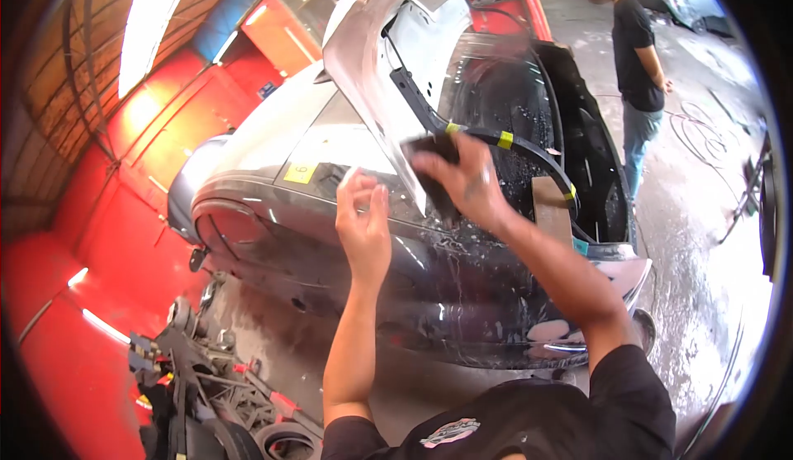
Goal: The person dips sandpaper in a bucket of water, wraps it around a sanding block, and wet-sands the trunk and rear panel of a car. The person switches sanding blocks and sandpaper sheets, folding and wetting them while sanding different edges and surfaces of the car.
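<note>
My right hand (469, 175) is wrapped around a dark, flat block (438, 148), blurred by motion, at the lower edge of a raised pale panel (361, 84). The panel stands up from the car and narrows to a point near the block. To the left of that point, my left hand (363, 216) is raised in front of the car's side (322, 200), its fingers loosely bent and apart, with nothing visible in them. Blur softens its fingertips. White drips and spots mark the dark bodywork below my right hand.
A black hose (541, 153) with yellow tape curves over the car's open end. A yellow sticker (301, 172) sits on the bodywork. Car parts (239, 402) are heaped on the floor at lower left. A person (638, 64) stands at right, near coiled cable (702, 130).
</note>
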The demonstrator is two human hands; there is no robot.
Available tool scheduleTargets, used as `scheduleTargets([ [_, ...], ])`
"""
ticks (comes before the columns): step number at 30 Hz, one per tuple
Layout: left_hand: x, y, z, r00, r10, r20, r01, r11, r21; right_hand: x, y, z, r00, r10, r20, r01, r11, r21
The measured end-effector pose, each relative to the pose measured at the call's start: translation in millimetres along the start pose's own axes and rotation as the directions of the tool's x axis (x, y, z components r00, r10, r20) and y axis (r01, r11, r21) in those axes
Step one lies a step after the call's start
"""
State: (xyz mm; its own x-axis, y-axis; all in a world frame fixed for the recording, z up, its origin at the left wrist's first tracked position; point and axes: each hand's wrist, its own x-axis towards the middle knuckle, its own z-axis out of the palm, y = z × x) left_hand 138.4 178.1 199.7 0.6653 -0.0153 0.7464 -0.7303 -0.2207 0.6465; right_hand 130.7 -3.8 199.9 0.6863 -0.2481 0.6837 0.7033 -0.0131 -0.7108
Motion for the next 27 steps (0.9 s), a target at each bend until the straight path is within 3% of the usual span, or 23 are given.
scheduleTargets([
  [2, 21, -16, 10, 0.997, -0.018, 0.079, 0.014, 0.999, 0.052, 38, -12, 9, 0.982, -0.182, -0.051, 0.177, 0.981, -0.082],
  [6, 35, -31, 31, 0.94, -0.158, 0.302, 0.109, 0.979, 0.172, 97, -35, 15, 0.911, -0.355, -0.209, 0.316, 0.928, -0.196],
  [7, 39, -77, 44, 0.949, 0.231, 0.214, -0.268, 0.949, 0.167, 110, -34, 13, 0.886, -0.403, -0.227, 0.363, 0.91, -0.198],
  [9, 36, -86, 56, 0.978, 0.11, 0.176, -0.132, 0.984, 0.117, 136, -35, 7, 0.811, -0.508, -0.291, 0.456, 0.86, -0.23],
  [13, 32, -76, 62, 0.986, -0.014, 0.164, 0.008, 0.999, 0.041, 165, -32, 13, 0.838, -0.356, -0.413, 0.398, 0.917, 0.017],
  [16, 29, -75, 59, 0.989, -0.017, 0.147, 0.01, 0.999, 0.051, 173, -23, 45, 0.757, -0.343, -0.556, 0.403, 0.915, -0.016],
  [17, 30, -75, 61, 0.99, 0.001, 0.14, -0.008, 0.999, 0.054, 173, -20, 53, 0.815, -0.255, -0.521, 0.392, 0.904, 0.17],
  [20, 29, -73, 73, 0.99, 0.141, -0.003, -0.141, 0.99, 0.021, 156, -16, 71, 0.767, -0.484, -0.422, 0.53, 0.848, -0.009],
  [23, 33, -74, 67, 0.977, 0.197, 0.08, -0.205, 0.972, 0.117, 163, -15, 53, 0.839, -0.454, -0.299, 0.446, 0.89, -0.097],
  [27, 29, -70, 69, 0.98, 0.196, 0.043, -0.201, 0.965, 0.167, 179, -31, 10, 0.819, -0.507, -0.268, 0.521, 0.853, -0.02],
])
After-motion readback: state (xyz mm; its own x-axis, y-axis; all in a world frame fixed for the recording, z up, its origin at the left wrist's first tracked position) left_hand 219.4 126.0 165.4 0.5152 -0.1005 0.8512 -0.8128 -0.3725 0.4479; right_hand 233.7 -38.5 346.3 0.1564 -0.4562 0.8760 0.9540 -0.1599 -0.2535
